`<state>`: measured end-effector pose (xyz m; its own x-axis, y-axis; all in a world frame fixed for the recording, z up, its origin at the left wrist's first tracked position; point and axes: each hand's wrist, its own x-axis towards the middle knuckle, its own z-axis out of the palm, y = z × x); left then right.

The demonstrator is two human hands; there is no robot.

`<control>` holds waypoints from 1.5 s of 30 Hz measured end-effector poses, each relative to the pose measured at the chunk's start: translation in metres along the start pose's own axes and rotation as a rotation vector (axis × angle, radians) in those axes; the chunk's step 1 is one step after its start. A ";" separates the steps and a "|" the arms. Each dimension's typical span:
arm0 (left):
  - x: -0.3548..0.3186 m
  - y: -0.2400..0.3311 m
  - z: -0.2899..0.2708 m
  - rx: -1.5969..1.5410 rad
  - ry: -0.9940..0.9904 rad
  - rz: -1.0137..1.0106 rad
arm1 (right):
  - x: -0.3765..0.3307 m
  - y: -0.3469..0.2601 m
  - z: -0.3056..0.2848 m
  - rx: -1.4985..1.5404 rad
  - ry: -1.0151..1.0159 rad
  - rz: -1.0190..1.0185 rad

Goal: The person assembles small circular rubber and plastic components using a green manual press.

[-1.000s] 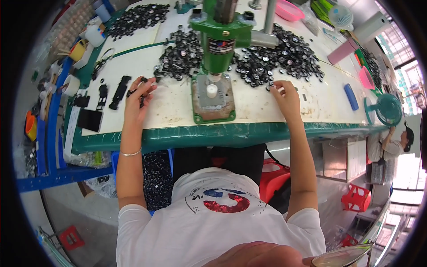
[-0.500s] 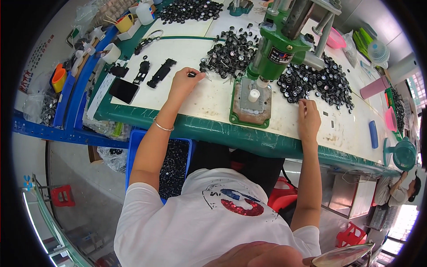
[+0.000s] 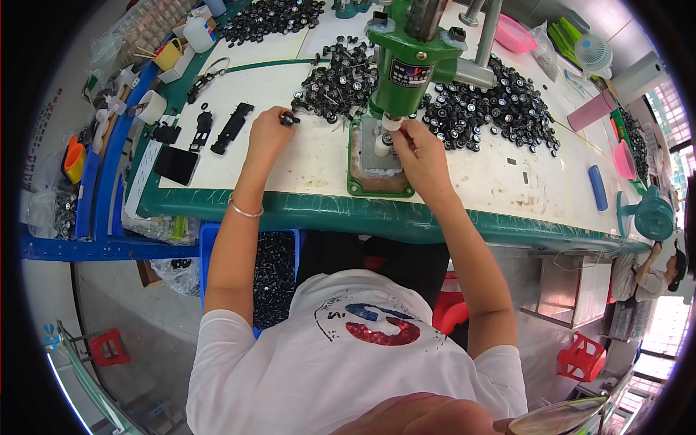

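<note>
My left hand (image 3: 270,136) is closed over the white tabletop, left of the green hand press (image 3: 406,72), pinching a small black wheel (image 3: 289,119). At the press my right hand (image 3: 426,161) is closed, its thumb and finger bent round a small dark wheel (image 3: 388,139) beside the white post (image 3: 381,147) on the base plate (image 3: 380,186). The fingers partly hide that wheel. Just above it is the white tip (image 3: 391,122) of the press ram. Behind my left hand lies a pile of black wheels with thin metal axles (image 3: 337,83).
Loose black wheels (image 3: 500,109) are heaped right of the press, and another heap (image 3: 268,20) lies far left. Black plastic chassis parts (image 3: 232,129) and a phone (image 3: 177,166) rest at the left. A blue bin (image 3: 208,250) of small dark parts stands below the table's green edge (image 3: 319,212).
My right hand has moved left from the right wheel heap to the press, bringing a small wheel to the post. My left hand keeps its wheel, and the whole view has shifted slightly.
</note>
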<state>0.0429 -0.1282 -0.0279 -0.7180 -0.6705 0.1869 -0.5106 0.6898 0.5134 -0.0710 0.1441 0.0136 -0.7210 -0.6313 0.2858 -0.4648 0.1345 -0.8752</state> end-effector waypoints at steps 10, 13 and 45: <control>-0.048 0.042 -0.020 -1.244 -0.346 -0.272 | 0.003 -0.005 0.003 -0.163 -0.056 -0.043; -0.052 0.070 -0.014 -1.296 -0.379 -0.217 | -0.004 0.005 -0.005 0.069 -0.038 0.121; -0.055 0.140 -0.010 -0.913 -0.299 0.202 | 0.127 -0.174 -0.116 1.071 0.138 -0.022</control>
<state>0.0160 0.0024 0.0422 -0.9060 -0.3795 0.1877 0.1071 0.2233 0.9688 -0.1415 0.1286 0.2474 -0.8007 -0.5252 0.2882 0.1651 -0.6559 -0.7366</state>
